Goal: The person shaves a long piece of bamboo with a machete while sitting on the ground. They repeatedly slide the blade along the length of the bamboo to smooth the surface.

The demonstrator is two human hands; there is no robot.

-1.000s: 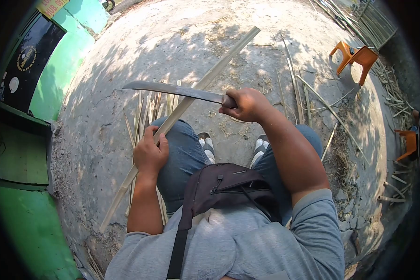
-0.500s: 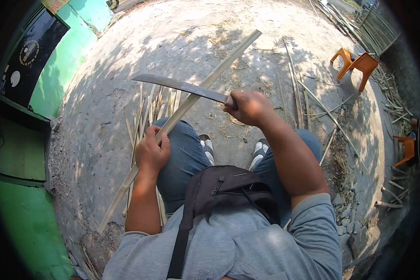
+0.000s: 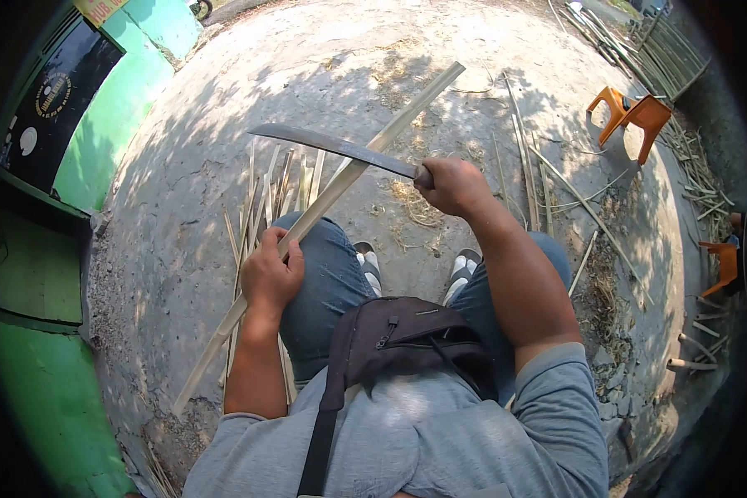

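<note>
A long pale bamboo strip [image 3: 328,199] slants across my left thigh, its far end pointing up and to the right. My left hand [image 3: 272,267] is closed around its lower middle, beside my knee. In my right hand [image 3: 454,186] is the handle of a machete [image 3: 336,146], gripped in a fist. The long, slightly curved blade crosses over the strip, its tip pointing left. Blade and strip meet near the blade's middle; how deep the edge bites cannot be seen.
Several split bamboo strips [image 3: 267,187] lie beside my left leg, and more long strips [image 3: 523,158] lie ahead on the right. An orange plastic chair [image 3: 644,116] stands at the right. A green wall [image 3: 50,407] runs along the left. A black bag [image 3: 407,336] hangs at my waist.
My right hand and the machete have shifted slightly right along the strip. The strip's far end has dipped a little. My left hand stays in nearly the same spot.
</note>
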